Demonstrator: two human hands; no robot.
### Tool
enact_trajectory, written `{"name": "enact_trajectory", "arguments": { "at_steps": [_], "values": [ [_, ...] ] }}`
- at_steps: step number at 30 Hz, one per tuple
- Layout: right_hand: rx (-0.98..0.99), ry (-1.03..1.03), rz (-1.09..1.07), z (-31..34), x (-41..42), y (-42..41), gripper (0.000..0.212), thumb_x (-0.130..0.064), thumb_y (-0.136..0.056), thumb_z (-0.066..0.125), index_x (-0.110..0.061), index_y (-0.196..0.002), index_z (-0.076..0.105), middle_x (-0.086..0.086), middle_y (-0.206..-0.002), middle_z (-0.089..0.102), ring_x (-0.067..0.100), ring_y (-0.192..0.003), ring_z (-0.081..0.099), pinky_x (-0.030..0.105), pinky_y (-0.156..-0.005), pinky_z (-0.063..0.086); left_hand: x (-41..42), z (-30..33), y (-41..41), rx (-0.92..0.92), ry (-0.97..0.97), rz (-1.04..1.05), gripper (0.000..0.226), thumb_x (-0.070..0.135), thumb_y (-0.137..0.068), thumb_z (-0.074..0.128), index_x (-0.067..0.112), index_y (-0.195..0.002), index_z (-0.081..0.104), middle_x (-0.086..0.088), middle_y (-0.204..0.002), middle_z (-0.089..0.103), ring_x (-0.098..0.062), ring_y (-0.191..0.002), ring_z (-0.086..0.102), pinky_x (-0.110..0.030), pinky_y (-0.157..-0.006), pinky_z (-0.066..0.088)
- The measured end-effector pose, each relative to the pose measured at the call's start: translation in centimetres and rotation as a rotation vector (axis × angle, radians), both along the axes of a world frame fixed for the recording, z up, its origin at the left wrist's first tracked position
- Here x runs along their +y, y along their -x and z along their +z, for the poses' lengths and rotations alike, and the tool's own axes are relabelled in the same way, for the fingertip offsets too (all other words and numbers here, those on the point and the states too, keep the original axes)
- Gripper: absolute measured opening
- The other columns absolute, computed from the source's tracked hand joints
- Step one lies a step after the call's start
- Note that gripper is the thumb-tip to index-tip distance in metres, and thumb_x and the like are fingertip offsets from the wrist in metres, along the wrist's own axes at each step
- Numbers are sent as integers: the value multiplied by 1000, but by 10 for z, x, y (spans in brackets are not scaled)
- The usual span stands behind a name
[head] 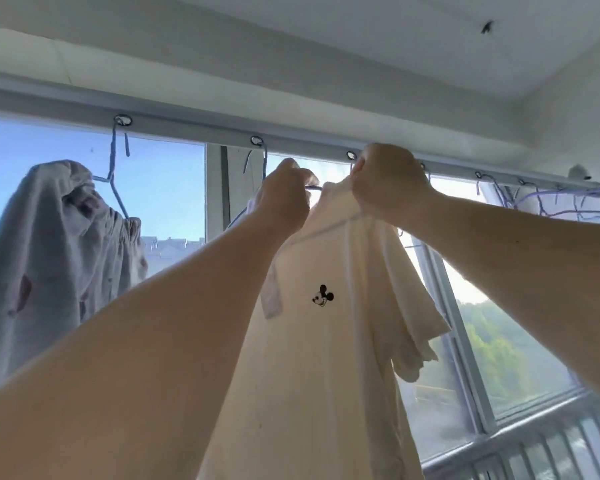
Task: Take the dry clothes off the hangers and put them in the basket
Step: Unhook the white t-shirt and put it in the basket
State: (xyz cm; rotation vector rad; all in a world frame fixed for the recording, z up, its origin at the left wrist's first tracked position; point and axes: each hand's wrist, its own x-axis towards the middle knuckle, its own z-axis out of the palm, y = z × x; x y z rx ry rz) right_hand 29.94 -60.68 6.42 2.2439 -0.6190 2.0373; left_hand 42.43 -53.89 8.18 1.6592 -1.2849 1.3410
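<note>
Both hands raised: left hand (pixel 284 199) and right hand (pixel 388 185) grip white shirt (pixel 326 341) collar.

Bright backlight from window (pixel 160 188), hazy glare right, wide-angle edge bending

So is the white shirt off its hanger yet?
Not fully. Both hands, left and right, grip the shirt at its collar, where blue hanger wire still shows.
</note>
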Motion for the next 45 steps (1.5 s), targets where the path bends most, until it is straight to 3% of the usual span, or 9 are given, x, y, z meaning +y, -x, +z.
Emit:
{"name": "enact_trajectory", "arguments": {
  "at_steps": [4, 10, 16, 21, 26, 32, 37, 40, 45],
  "values": [
    [-156, -61, 40, -17, -10, 13, 26, -6, -94, 34, -2, -116, 45, 15, -113, 55, 30, -105, 50, 28, -76, 30, -3, 5, 0, -7, 32, -2, 29, 24, -92, 55, 17, -121, 60, -2, -126, 50, -21, -114, 52, -38, -96, 44],
    [-193, -96, 194, -48, -25, 9, 27, -22, -99, 36, -3, -112, 49, 15, -109, 59, 27, -91, 51, 28, -72, 32, -15, 6, -1, 12, 41, -17, 30, 19, -96, 47, 13, -124, 58, -7, -126, 51, -26, -114, 53, -40, -98, 44],
    [-37, -64, 259, -60, -32, -11, 29, -37, -88, 59, -12, -76, 67, -4, -64, 55, 18, -74, 53, 25, -65, 34, -16, 2, -9, -33, 25, -64, 33, 15, -96, 48, 14, -128, 54, -6, -133, 48, -24, -121, 49, -36, -103, 40],
    [-109, -63, 333, -59, -37, -31, 32, -30, -88, 61, 0, -79, 68, 4, -64, 55, 19, -68, 50, 27, -57, 33, -13, -5, -17, -15, 60, -186, 42, 4, -96, 41, 16, -136, 45, -4, -142, 43, -19, -130, 41, -30, -112, 30],
    [-56, -97, 353, -69, -49, -47, 26, -32, -86, 64, -8, -76, 68, -7, -56, 49, 4, -55, 43, 12, -52, 32, -5, -39, -61, 189, 296, -155, 50, -10, -90, 35, 15, -131, 49, -7, -133, 48, -19, -118, 48, -16, -84, 31],
    [-49, -121, 365, -75, -54, -56, 25, -30, -87, 63, -6, -84, 70, 4, -80, 64, 16, -81, 56, 24, -66, 37, -6, -93, -120, 603, 167, -136, 63, -7, -84, 40, 16, -142, 33, -11, -144, 37, -29, -130, 38, -39, -99, 39],
    [-36, -158, 331, -80, -59, -57, 21, -34, -87, 62, -18, -74, 63, -5, -68, 56, 16, -77, 53, 27, -59, 35, -16, -94, -131, 798, 175, -418, 50, 29, -97, 42, 18, -144, 29, -10, -146, 37, -27, -129, 41, -31, -94, 37],
    [-6, -134, 300, -83, -58, -56, 22, -32, -88, 61, -12, -82, 68, 0, -78, 61, 17, -82, 55, 26, -59, 32, -27, -88, -137, 868, 151, -602, 42, 31, -95, 47, 18, -135, 44, -13, -133, 52, -24, -110, 53, -32, -83, 48],
    [41, -142, 259, -90, -56, -51, 22, -33, -88, 60, -12, -84, 69, -1, -79, 61, 17, -84, 55, 24, -64, 36, -41, -87, -133, 1104, 260, -837, 23, 12, -92, 51, 16, -75, 67, -5, -74, 57, -23, -74, 53, -36, -76, 46]
  ]
}}
